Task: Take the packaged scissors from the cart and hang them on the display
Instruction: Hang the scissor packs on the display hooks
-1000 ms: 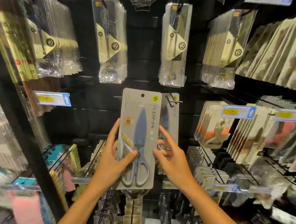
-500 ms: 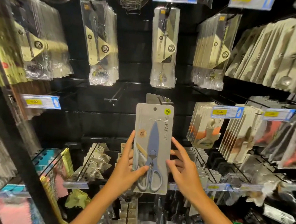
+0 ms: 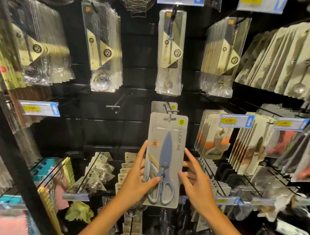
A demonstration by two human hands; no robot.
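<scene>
The packaged scissors (image 3: 168, 147), a grey card with blue-grey scissors, stands upright in front of the black display wall. My left hand (image 3: 135, 182) pinches its lower left side, thumb across the front and fingers behind. My right hand (image 3: 197, 186) touches the card's right edge with straight, spread fingers. The card's hang slot at the top sits at the tip of a metal hook (image 3: 171, 111). Another scissors card (image 3: 158, 106) hangs behind it on that hook. The cart is out of view.
A bare hook (image 3: 114, 106) juts out left of the scissors hook. Packaged spoons (image 3: 170, 52) hang above, peeler packs (image 3: 215, 136) and a blue price tag (image 3: 236, 121) to the right. Small packs (image 3: 99, 174) fill the hooks below.
The scissors card has shifted right from beside the hanging card to in front of it, and its slot now meets the hook tip. Both hands moved with it.
</scene>
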